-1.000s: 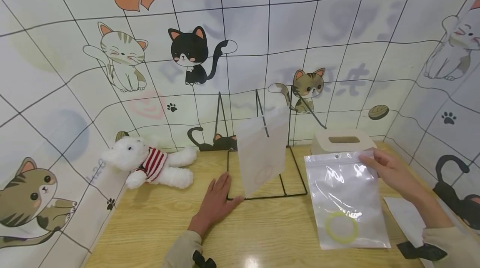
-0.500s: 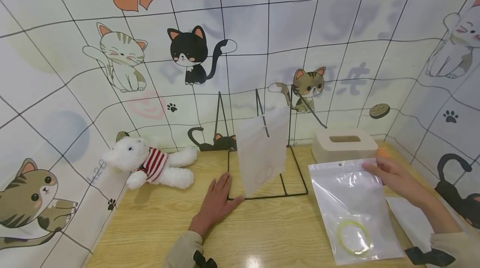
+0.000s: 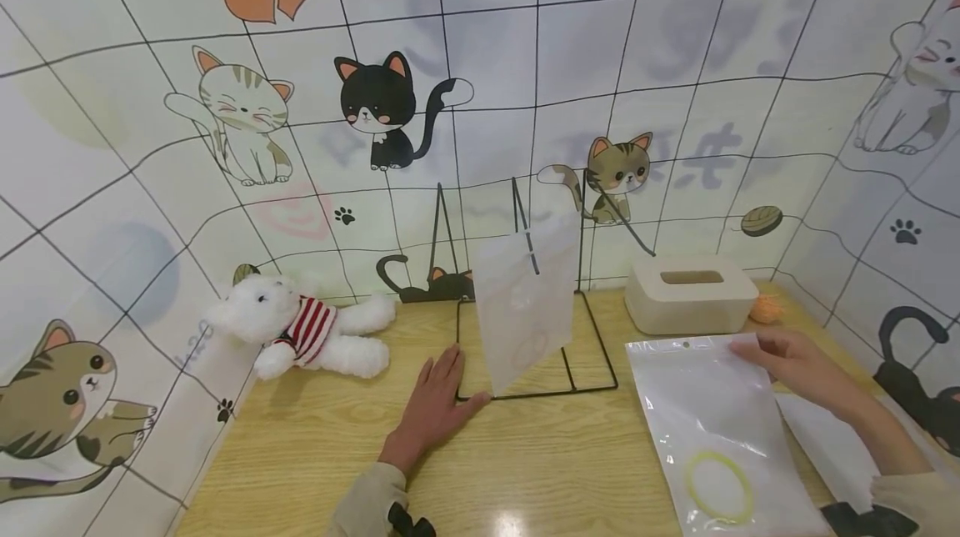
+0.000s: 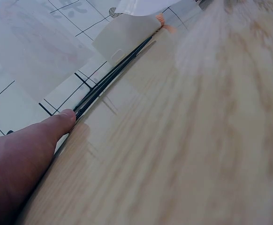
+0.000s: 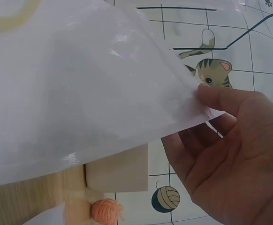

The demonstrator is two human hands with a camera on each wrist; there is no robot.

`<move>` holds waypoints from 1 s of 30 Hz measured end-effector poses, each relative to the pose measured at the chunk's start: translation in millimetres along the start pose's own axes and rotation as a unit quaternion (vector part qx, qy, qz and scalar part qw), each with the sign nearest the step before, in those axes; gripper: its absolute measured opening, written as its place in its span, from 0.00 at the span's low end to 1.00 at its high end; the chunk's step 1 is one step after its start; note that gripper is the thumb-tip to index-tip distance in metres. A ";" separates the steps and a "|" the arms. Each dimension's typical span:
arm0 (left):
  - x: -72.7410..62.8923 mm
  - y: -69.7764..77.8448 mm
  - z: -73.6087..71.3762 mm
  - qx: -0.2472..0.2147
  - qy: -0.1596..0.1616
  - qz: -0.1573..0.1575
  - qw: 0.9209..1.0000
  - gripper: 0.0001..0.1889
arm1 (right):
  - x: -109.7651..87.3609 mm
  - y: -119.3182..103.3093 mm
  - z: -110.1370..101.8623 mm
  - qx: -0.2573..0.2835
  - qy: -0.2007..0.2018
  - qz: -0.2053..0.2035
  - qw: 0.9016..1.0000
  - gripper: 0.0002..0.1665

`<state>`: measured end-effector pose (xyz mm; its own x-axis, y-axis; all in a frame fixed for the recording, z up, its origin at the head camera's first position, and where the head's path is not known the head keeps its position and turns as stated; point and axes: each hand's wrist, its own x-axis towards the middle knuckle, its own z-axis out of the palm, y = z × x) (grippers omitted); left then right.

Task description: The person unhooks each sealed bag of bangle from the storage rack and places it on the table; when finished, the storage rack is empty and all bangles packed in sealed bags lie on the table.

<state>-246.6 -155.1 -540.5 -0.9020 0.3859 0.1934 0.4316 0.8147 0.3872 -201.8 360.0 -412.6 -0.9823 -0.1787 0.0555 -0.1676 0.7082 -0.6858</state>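
In your right hand (image 3: 795, 362) you pinch a bag (image 3: 708, 404) by a top corner, a yellow ring (image 3: 748, 499) showing nearer you. Your left hand (image 3: 431, 404) lies flat, thumb spread, touching the rack (image 3: 572, 390), where a second bag (image 3: 525, 303) hangs just beyond. Past your right hand sit a box (image 3: 692, 309) and orange yarn (image 3: 767, 309).

White plush toy (image 3: 313, 328) lies at centre left; beige tissue box (image 3: 692, 312) stands centre right, orange yarn ball (image 3: 767, 308) beside it.
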 end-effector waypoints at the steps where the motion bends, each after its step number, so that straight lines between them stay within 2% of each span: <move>1: -0.4 0.0 -0.1 -0.001 0.000 0.000 1.000 0.46 | 0.3 1.4 0.2 -0.007 -0.005 0.007 1.000 0.21; 5: -2.0 -0.4 -0.5 0.000 0.000 -0.002 1.000 0.46 | 0.4 8.5 2.1 -0.022 -0.021 0.029 0.999 0.21; 12: -4.8 -1.9 0.5 -0.003 0.003 -0.003 1.000 0.45 | -2.4 26.6 7.3 -0.016 -0.010 -0.003 1.000 0.20; 15: -1.8 -1.4 -0.4 0.001 0.004 -0.002 1.000 0.46 | -1.8 33.6 5.8 -0.025 -0.007 -0.013 1.000 0.18; 18: 1.3 -0.3 -0.4 0.001 0.005 0.000 1.000 0.46 | -2.9 38.1 4.7 -0.032 -0.009 -0.028 0.999 0.14; 21: 0.6 1.0 0.8 -0.004 0.001 0.000 1.000 0.46 | -5.3 39.8 6.0 -0.038 -0.027 -0.022 0.999 0.12; 23: -0.7 1.8 1.1 -0.008 0.001 0.000 1.000 0.46 | -5.1 40.4 7.4 -0.066 -0.030 -0.018 0.997 0.11; 28: 0.7 1.5 0.0 0.000 0.006 0.000 1.000 0.45 | -0.5 43.0 7.9 -0.127 -0.022 -0.039 0.991 0.07; 30: 0.2 1.9 -1.4 0.003 0.001 -0.002 1.000 0.45 | 0.0 44.6 6.9 -0.133 -0.037 -0.040 0.990 0.08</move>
<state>-246.0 -154.1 -538.5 -0.9036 0.3816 0.1947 0.4282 0.8185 0.3830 -208.7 386.9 -448.2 -0.9576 -0.2851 0.0416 -0.2710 0.8423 -0.4660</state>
